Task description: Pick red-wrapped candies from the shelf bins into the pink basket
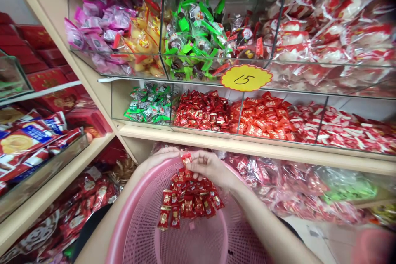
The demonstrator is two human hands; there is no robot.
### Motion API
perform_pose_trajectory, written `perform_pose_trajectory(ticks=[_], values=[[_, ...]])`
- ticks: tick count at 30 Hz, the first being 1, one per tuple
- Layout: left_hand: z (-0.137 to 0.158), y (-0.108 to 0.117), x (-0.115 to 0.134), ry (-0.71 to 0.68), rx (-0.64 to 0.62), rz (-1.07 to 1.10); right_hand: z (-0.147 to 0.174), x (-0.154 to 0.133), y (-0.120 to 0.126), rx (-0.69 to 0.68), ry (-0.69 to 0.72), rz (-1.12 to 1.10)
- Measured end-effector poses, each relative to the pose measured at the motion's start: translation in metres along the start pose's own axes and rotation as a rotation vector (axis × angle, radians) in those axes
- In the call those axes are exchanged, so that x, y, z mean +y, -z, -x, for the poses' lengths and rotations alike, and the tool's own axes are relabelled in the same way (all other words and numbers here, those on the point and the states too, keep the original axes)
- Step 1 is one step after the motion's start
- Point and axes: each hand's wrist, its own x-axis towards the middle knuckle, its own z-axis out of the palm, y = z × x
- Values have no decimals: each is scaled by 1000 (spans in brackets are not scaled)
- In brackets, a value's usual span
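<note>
A pink mesh basket (139, 214) stands before me, with a heap of small red candy packets (193, 204) on its far inner side. Between the thumb and fingers of my right hand (206, 167) is one red candy packet (186, 158), pinched above that heap. My left hand (163, 154) lies over the far left rim of the basket, its fingertips close to the pinched packet. Part of the left fingers is hidden, but they seem to grip the rim.
Beyond the basket, a wooden shelf (247, 144) bears clear bins of red candies (202, 111) and green-wrapped sweets (150, 103). Above hangs a yellow price tag (246, 77). Bagged sweets (278, 177) fill the lower level. Blue-and-red snack packs (34, 140) stand at left.
</note>
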Motion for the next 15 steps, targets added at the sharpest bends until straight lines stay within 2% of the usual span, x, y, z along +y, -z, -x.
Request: perform_pose_trajectory(ticks=[3, 6, 11, 15], values=[[0, 3, -3, -4, -69, -12, -6, 25, -2, 0, -18, -108], [-2, 7, -7, 10, -126, 4, -11, 33, 0, 0, -23, -139], [-8, 9, -9, 8, -83, -28, -12, 37, -3, 4, -14, -75], [-9, 6, -3, 73, -63, -60, -6, 35, -5, 10, -34, -121]])
